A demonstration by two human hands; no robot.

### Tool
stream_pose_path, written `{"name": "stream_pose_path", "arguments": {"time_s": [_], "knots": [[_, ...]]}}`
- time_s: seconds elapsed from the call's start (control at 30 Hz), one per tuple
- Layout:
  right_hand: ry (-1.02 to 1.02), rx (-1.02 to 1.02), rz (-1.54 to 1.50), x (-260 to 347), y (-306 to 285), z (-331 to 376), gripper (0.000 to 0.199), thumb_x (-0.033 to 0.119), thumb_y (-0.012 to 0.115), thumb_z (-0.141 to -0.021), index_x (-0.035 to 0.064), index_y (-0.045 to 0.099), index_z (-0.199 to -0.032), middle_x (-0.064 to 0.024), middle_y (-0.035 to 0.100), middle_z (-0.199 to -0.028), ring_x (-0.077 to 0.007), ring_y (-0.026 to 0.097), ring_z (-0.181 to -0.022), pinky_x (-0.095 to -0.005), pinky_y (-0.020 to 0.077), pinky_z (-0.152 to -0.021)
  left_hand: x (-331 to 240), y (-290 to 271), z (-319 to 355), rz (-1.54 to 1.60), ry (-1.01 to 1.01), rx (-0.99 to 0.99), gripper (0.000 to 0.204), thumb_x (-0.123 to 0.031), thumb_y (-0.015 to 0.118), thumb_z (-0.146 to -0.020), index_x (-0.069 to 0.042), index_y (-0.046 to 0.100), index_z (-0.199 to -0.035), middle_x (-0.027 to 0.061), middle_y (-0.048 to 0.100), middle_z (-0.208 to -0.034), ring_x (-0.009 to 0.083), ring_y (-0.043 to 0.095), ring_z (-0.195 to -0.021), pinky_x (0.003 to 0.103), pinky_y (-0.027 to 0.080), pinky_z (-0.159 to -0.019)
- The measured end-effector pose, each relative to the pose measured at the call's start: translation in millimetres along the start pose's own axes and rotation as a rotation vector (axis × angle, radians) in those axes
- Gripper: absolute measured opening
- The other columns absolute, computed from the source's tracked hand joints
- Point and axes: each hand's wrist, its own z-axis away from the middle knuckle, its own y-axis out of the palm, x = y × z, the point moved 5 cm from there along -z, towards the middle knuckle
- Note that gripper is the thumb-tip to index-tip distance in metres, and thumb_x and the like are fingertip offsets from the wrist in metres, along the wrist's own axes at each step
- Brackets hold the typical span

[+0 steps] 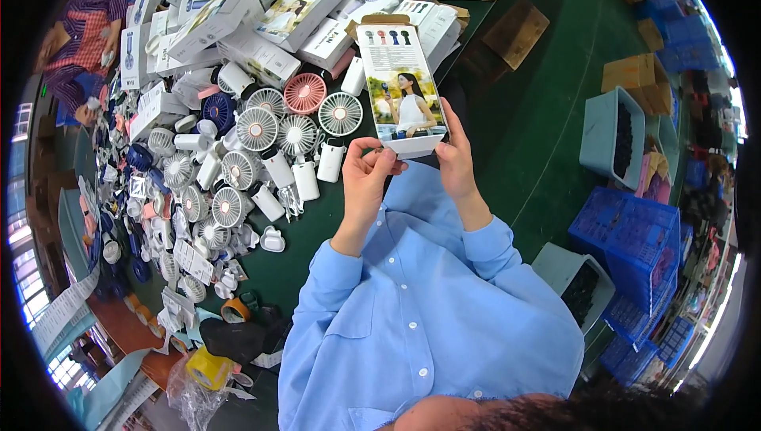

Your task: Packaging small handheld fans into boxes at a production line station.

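Observation:
A white printed carton (399,86) with a photo of a person on its face is held upright above the green table (523,146). My left hand (366,173) grips its lower left corner, thumb and fingers pinching the bottom flap. My right hand (454,154) clasps the lower right edge. Both blue sleeves come up from the bottom of the picture. Small handheld fans (279,134), mostly white and one pink (304,93), lie just left of the carton.
Stacked white cartons (261,11) fill the far left of the table. Tape rolls (210,368) lie at lower left. Blue crates (634,241), grey bins (606,134) and brown boxes (634,74) stand on the right. Another person in a striped top (83,43) sits at far left.

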Motion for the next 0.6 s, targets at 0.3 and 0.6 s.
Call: {"name": "stream_pose_path", "arguments": {"time_s": [0.3,0.6], "knots": [[0.126,-0.097,-0.166,1.3,17.9,11.5,0.078,0.024,0.051,-0.075,0.0031,0.02,-0.144,-0.0134,0.04,-0.137,-0.0233,0.044,-0.123,-0.0364,0.0348,-0.102,4.2,4.6,10.1,0.244,0.095,-0.147,0.014,-0.004,0.064,-0.085,-0.004,0.052,-0.093,0.0064,0.063,-0.084,0.0143,0.063,-0.076,0.025,0.05,-0.071],[0.068,-0.092,-0.224,-5.0,25.0,16.4,0.075,0.023,0.052,-0.075,0.0026,0.024,-0.141,-0.0138,0.043,-0.135,-0.0242,0.046,-0.12,-0.0368,0.0376,-0.099,7.0,8.3,18.8,0.171,0.307,-0.211,0.014,-0.001,0.06,-0.086,-0.002,0.056,-0.099,0.0097,0.062,-0.1,0.0139,0.061,-0.083,0.029,0.051,-0.076]]}}
